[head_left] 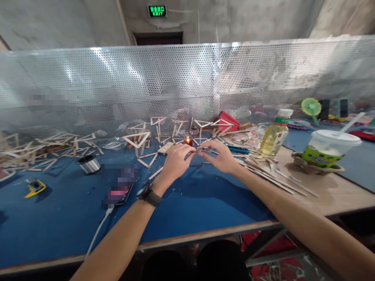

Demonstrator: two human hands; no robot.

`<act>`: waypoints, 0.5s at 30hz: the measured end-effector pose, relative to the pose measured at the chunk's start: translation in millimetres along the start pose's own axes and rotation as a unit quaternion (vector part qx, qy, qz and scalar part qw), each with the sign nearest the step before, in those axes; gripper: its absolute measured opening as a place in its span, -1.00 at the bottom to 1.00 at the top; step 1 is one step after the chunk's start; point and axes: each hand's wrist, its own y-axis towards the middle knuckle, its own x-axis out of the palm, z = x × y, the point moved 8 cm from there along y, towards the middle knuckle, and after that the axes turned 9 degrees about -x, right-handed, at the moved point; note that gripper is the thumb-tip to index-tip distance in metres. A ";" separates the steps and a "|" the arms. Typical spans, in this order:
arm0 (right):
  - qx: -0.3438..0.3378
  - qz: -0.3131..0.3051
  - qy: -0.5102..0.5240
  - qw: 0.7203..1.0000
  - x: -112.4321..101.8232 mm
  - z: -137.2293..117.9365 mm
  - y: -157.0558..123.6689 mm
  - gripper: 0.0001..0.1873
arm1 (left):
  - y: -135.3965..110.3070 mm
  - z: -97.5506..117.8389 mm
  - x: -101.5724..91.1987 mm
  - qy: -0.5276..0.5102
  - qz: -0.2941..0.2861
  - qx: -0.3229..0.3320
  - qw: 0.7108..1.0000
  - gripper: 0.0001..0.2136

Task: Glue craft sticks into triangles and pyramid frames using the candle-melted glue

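Observation:
My left hand (178, 159) and my right hand (219, 155) meet over the blue table, fingertips close together. Each is closed in a pinch at a small, thin, greyish thing (200, 150); its kind is too small to make out. Just behind the fingertips a lit candle (188, 139) glows in a small amber holder. Little frames of thin wooden sticks (137, 139) stand on the left and behind my hands. Loose wooden sticks (274, 175) lie beside my right forearm. My left wrist wears a dark watch (150, 194).
On the left are a silver spool (89, 164), a phone (124, 185) with a white cable and a small yellow tool (35, 188). A bottle of yellow drink (275, 134) and a lidded cup (329, 150) with a straw stand right. A perforated metal screen (117, 86) runs behind.

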 end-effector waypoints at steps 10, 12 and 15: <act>-0.011 -0.024 -0.086 0.996 1.2 -2.0 0.4 -0.88 | -0.2 10.3 -6.7 0.151 -0.031 0.052 0.987 -0.70; -0.023 -0.023 -0.078 0.996 1.9 -3.3 0.7 -0.89 | -0.9 12.2 -6.5 0.155 -0.035 0.058 0.986 -0.70; -0.037 -0.019 -0.073 0.996 2.1 -5.2 0.8 -0.90 | -2.0 13.8 -7.1 0.153 -0.036 0.066 0.985 -0.71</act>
